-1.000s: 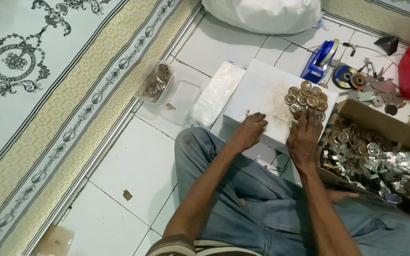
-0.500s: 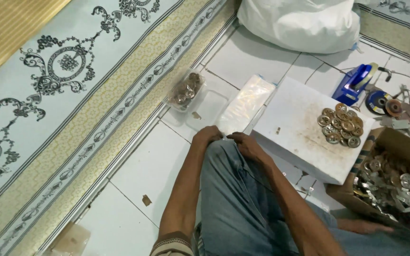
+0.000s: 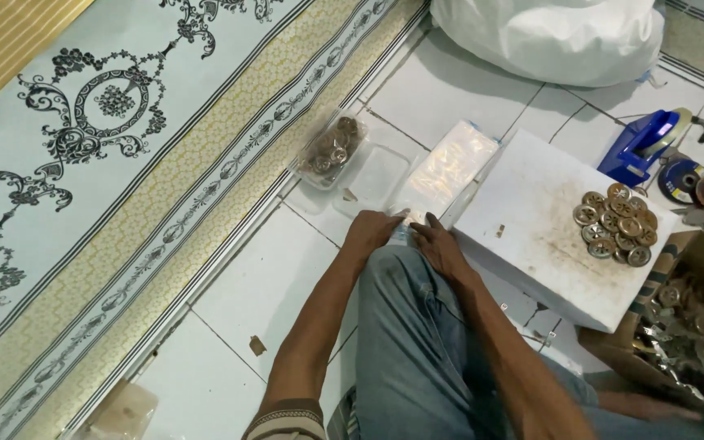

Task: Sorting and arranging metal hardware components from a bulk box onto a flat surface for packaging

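My left hand (image 3: 372,231) and my right hand (image 3: 442,247) meet at the near end of a stack of clear plastic bags (image 3: 446,171) lying on the tiled floor, fingertips touching its edge. Both hands rest just above my knee in blue jeans (image 3: 417,342). To the right sits a white block (image 3: 539,220) with a pile of round metal discs (image 3: 617,224) on it. A clear bag filled with metal discs (image 3: 332,149) lies to the left of the stack, with an empty-looking clear bag (image 3: 372,175) beside it.
A cardboard box of metal parts (image 3: 694,326) stands at the right. A blue tool (image 3: 641,147) and grinding discs (image 3: 690,183) lie behind the block. A big white sack (image 3: 547,37) sits at the top. A patterned carpet (image 3: 99,147) covers the left.
Both hands moved left from the pile of discs on the white block to the stack of plastic bags. The camera view shifted left and closer.
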